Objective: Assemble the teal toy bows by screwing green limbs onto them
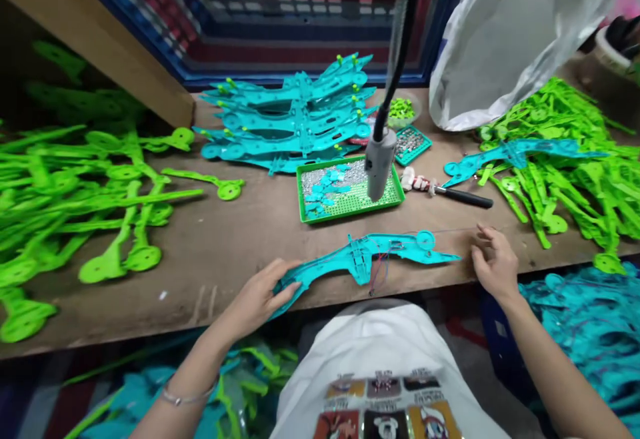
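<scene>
One blue part, lower centre — left hand gripping its end, half-closed | right hand hovering half-open — empty

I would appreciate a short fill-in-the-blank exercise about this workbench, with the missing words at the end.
1. Between the left hand and right hand, the one gripping the near blue part is the ____ one.
2. The large tray is ____ in colour.
3. The long tool has a ____ handle.
4. Another blue part lies by the pile on the person's ____ side.

Missing words: left; green; black; right.
</scene>
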`<state>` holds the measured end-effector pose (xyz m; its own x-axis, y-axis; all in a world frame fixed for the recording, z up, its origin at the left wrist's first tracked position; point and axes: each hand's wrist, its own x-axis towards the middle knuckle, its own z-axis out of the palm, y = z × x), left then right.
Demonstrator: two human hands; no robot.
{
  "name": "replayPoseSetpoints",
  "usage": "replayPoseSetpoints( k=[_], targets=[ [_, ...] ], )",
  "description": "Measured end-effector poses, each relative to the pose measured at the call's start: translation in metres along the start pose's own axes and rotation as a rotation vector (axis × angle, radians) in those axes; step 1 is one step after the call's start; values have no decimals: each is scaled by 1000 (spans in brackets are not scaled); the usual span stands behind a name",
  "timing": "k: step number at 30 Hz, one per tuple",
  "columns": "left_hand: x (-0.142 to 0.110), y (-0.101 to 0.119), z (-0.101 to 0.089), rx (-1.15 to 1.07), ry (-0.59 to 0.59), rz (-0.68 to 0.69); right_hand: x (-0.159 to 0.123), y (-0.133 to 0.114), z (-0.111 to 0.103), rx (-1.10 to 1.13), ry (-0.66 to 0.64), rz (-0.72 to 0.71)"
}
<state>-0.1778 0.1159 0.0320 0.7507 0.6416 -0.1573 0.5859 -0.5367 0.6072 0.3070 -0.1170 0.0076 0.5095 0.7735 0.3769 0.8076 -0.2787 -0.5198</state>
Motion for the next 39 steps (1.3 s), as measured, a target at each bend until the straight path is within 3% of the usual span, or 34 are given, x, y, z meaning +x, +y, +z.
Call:
replayPoseSetpoints(
  k=[3,5,7,10,12,14,16,18,20,21,22,24,25,26,28,31,33,35,37,39],
  targets=[
    [4,1,-4,137,-5,0,7,1,-9,-90,12,55],
    [7,13,-5,226,51,11,18,-8,-13,-130,3,1],
    [12,32,-3,264,93,46,34,-20,-9,-140,-109,-141],
    [23,60,9,256,74,107,62,-24,12,-187,-379,-364],
    [33,69,21,236,75,114,77,-20,28,-272,-457,-434],
    [42,70,32,210,90,103,86,-19,35,-316,-440,-448],
    [49,67,40,182,116,83,87,-29,28,-249,-347,-417],
    [52,62,45,145,152,72,82,-54,6,-66,-222,-346],
    [53,60,48,106,180,70,74,-88,-25,193,-207,-276],
    [53,59,49,92,187,67,70,-104,-40,307,-301,-268],
    [53,59,50,83,191,62,66,-118,-54,403,-515,-292],
    [53,60,51,75,201,44,59,-136,-73,494,-1072,-324],
    [53,60,51,74,205,37,55,-139,-76,486,-1257,-325],
    [54,60,52,72,210,33,52,-139,-75,453,-1353,-316],
    [54,61,52,66,217,35,51,-131,-63,362,-1288,-285],
    [55,60,52,58,218,47,69,-116,-26,231,-866,-222],
    [55,59,52,62,224,53,93,-111,4,159,-551,-200],
    [54,59,54,76,242,52,122,-112,34,131,-336,-195],
    [54,59,56,89,253,47,146,-120,61,106,-254,-188],
    [53,60,58,100,258,37,159,-134,81,112,-294,-214]
  ],
)
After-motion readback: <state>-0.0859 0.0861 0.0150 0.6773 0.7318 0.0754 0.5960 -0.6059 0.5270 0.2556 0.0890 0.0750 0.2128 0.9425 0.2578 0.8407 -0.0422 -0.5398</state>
